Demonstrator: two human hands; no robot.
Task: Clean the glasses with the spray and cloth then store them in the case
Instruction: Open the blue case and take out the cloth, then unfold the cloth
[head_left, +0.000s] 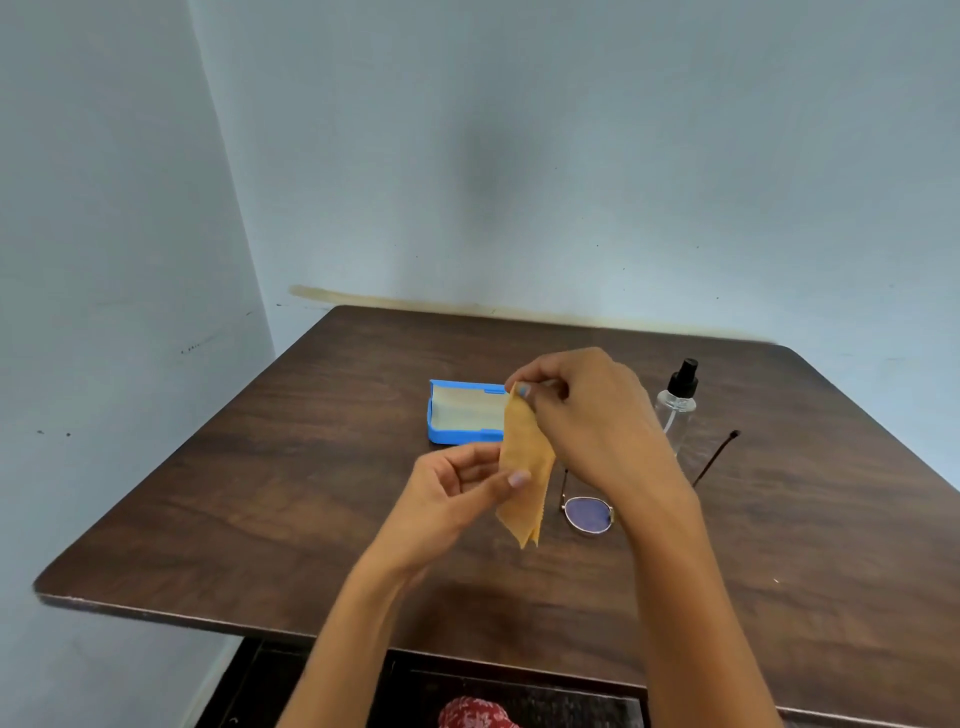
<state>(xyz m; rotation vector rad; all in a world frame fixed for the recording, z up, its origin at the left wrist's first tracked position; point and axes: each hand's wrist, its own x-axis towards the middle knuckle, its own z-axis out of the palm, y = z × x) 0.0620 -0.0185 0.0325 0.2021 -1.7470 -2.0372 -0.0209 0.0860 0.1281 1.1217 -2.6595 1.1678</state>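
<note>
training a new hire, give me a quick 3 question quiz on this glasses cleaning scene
1. True or false: the blue case lies open on the table.
2. What do both hands hold? A) spray bottle B) orange cloth C) glasses
3. Where are the glasses?

Key: 1. True. 2. B: the right hand pinches the orange cloth at its top, the left hand lower down. 3. On the table, beside the spray bottle.

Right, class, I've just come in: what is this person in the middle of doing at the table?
The person is holding up a yellow cleaning cloth: the right hand pinches its top edge and the left hand pinches its side. The glasses lie on the wooden table, partly hidden by the right arm. The blue case sits open behind, and the spray bottle stands untouched at right.
</note>
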